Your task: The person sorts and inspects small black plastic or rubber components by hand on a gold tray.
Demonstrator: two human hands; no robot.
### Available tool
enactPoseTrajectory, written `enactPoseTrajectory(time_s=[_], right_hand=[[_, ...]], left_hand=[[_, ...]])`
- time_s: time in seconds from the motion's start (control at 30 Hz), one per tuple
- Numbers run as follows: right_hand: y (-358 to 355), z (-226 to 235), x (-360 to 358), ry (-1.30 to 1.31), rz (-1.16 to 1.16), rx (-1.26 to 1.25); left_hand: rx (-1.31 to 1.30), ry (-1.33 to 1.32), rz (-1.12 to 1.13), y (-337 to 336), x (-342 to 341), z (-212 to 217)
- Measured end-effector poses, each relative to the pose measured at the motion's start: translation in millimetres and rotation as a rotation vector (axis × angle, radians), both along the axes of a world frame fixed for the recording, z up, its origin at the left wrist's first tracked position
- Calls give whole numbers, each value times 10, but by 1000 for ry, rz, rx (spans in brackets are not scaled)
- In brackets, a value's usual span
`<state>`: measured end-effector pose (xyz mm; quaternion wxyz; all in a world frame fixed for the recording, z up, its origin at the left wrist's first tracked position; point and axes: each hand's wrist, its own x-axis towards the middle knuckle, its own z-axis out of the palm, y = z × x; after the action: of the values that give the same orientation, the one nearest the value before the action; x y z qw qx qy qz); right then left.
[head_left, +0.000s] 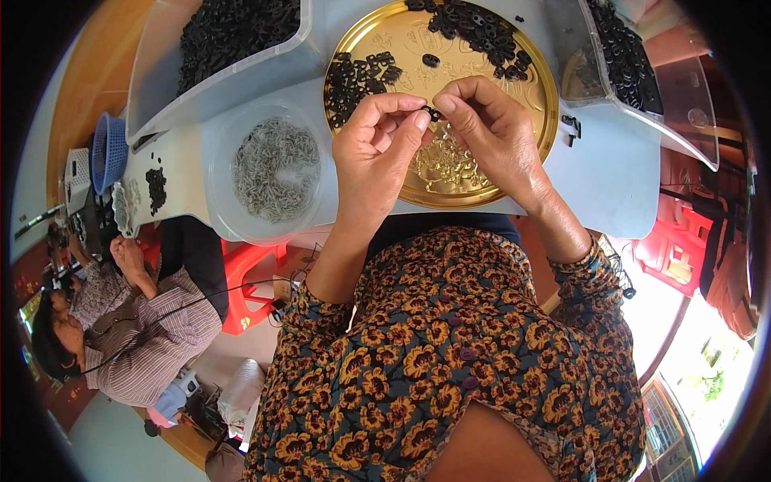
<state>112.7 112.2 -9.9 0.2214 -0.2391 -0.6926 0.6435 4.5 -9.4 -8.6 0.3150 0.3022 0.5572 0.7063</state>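
The left hand (377, 149) and right hand (490, 132) met fingertip to fingertip, both pinched on one small black ring (433, 113) above the gold tray (538, 120). Heaps of black rings (482, 28) lay on the tray's far side, and a round tub of pale metal clips (277, 169) stood just to its left.

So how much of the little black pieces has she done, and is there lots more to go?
Hard to tell what is finished: two heaps of black rings lie on the gold tray, sorted or not. Right now the left hand and right hand pinch one small black piece between them. Plenty seems left: a full bin of black parts and a tub of small metal clips.
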Motion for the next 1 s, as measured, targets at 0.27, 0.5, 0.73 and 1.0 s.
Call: enactPoseTrajectory(time_s=[0.27, 0.5, 0.73, 1.0], right_hand=[[1, 5, -9, 10, 11, 6], [25, 25, -1, -21, -10, 61], [17, 37, -7, -32, -3, 116], [-28, 10, -10, -35, -15, 86]], left_hand=[[-2, 3, 2, 1, 11, -14], [1, 8, -3, -1, -7, -14], [-15, 4, 8, -2, -7, 10], [-20, 23, 25, 3, 8, -12]])
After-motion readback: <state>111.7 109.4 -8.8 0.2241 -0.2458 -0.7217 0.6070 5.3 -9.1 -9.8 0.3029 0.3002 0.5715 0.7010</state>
